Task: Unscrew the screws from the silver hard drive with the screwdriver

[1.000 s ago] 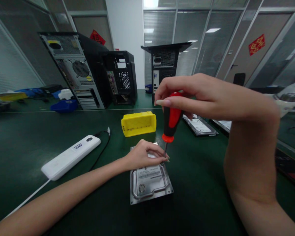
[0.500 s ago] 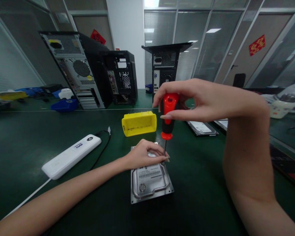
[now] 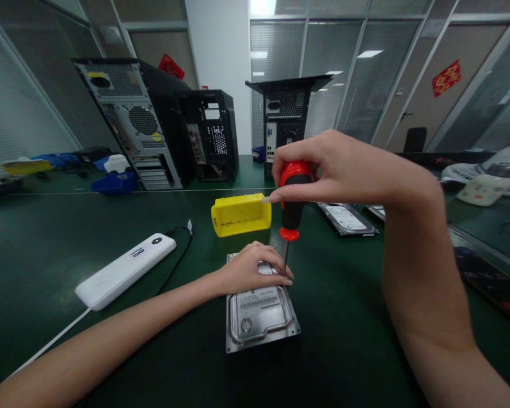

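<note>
A silver hard drive [image 3: 261, 317] lies label side up on the green table. Across its upper part rests my left hand [image 3: 253, 269], holding it down, with thumb and fingertips close around the screwdriver's tip at the drive's right edge. My right hand [image 3: 318, 170] is wrapped around the handle of a red and black screwdriver [image 3: 292, 214] from above. The screwdriver stands nearly upright, its thin shaft reaching down to the drive. My left fingers hide the tip and whatever it touches.
Behind the drive sits a yellow plastic bin [image 3: 241, 215]. A white power strip [image 3: 127, 272] with cables lies to the left. Another hard drive [image 3: 346, 219] is at the right. Computer cases [image 3: 161, 136] stand at the back, near a blue bin [image 3: 114, 183].
My right hand has turned around the screwdriver handle, its thumb swinging left and the wrist shifting left. My left hand and the hard drive stay in place.
</note>
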Demonstrator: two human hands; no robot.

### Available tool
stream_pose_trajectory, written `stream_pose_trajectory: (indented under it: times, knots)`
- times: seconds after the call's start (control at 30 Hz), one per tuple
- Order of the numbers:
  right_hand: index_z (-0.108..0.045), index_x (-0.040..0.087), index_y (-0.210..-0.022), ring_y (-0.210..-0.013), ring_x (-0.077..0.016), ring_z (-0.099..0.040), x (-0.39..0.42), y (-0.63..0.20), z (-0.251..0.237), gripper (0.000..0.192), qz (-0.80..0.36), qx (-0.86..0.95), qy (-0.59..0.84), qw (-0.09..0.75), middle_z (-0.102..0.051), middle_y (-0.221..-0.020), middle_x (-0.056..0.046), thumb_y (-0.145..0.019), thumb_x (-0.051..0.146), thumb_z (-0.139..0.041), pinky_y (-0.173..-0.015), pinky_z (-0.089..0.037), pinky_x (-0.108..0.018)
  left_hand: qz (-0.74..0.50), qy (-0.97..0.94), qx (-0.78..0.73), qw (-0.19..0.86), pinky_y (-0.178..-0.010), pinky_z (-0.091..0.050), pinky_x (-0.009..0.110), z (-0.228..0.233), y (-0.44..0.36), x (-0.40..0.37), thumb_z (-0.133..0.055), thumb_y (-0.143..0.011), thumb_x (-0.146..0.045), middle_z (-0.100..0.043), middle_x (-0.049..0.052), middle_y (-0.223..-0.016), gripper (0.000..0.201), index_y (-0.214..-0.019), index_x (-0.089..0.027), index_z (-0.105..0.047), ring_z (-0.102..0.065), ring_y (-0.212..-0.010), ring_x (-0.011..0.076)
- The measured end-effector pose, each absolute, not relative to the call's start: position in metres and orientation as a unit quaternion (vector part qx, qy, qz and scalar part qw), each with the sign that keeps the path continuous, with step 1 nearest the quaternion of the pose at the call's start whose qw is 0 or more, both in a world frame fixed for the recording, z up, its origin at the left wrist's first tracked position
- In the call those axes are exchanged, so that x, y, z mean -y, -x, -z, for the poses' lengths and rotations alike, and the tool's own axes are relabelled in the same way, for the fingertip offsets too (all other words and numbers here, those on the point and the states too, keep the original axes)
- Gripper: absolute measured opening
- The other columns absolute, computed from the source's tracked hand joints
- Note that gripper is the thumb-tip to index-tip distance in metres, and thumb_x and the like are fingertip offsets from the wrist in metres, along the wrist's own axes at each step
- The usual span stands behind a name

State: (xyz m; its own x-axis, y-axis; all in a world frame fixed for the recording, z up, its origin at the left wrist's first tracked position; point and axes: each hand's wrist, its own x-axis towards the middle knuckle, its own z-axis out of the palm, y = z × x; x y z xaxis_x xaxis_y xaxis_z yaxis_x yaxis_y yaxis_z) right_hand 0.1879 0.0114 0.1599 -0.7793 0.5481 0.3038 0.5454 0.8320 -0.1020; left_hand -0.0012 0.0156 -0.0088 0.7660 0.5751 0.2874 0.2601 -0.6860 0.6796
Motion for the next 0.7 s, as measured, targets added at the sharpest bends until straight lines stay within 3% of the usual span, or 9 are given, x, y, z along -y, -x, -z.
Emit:
stream_pose_trajectory:
  times: [0.13,0.27,0.37,0.5,0.7]
  knots:
    - [-0.059,0.014,-0.106,-0.063,-0.0085,-0.045,-0.0138,-0.1897,-0.1562,0.04,-0.005,0.938,0.304,0.165,-0.059,-0.082,-0.003,-0.088,0.05,-0.054,-0.055,-0.03,-0.023,-0.259,-0.883,-0.226,0.319,-0.087,-0.043,0.028,0.0115,0.0009,-0.0164,-0.075,-0.082,-0.027,-0.077,0.002,-0.09,0.012,-0.076,-0.017,-0.072,-0.069,-0.087,0.015]
    - [-0.057,0.012,-0.116,-0.076,-0.0108,-0.051,-0.0184,-0.1926,-0.1551,0.036,-0.018,0.954,0.249,0.166,-0.06,-0.101,-0.006,-0.088,0.033,-0.054,-0.063,-0.036,-0.023,-0.262,-0.879,-0.228,0.326,-0.085,-0.044,0.027,0.0127,0.0003,-0.0168,-0.076,-0.081,-0.027,-0.077,0.003,-0.089,0.012,-0.078,-0.016,-0.073,-0.07,-0.085,0.0151]
    - [-0.054,0.015,-0.12,-0.083,-0.0127,-0.054,-0.0182,-0.1941,-0.1577,0.036,-0.051,0.96,0.229,0.153,-0.06,-0.107,-0.005,-0.09,0.034,-0.053,-0.067,-0.042,-0.025,-0.259,-0.876,-0.24,0.329,-0.088,-0.043,0.028,0.0124,-0.0001,-0.0167,-0.077,-0.08,-0.027,-0.078,0.001,-0.09,0.01,-0.081,-0.018,-0.074,-0.07,-0.085,0.0156]
    - [-0.053,0.018,-0.117,-0.09,-0.013,-0.057,-0.013,-0.1928,-0.1615,0.039,-0.098,0.957,0.22,0.16,-0.058,-0.114,-0.004,-0.088,0.044,-0.058,-0.072,-0.05,-0.025,-0.258,-0.868,-0.241,0.35,-0.089,-0.045,0.028,0.012,0.0001,-0.0172,-0.078,-0.079,-0.026,-0.078,0.002,-0.091,0.011,-0.083,-0.017,-0.075,-0.071,-0.083,0.0154]
    - [-0.055,0.018,-0.108,-0.088,-0.012,-0.057,-0.0097,-0.1878,-0.1609,0.034,-0.076,0.959,0.223,0.161,-0.059,-0.107,-0.003,-0.087,0.045,-0.059,-0.071,-0.051,-0.024,-0.251,-0.857,-0.227,0.389,-0.086,-0.049,0.027,0.0136,0.0003,-0.0189,-0.076,-0.08,-0.025,-0.078,0.005,-0.094,0.01,-0.083,-0.015,-0.077,-0.072,-0.087,0.0167]
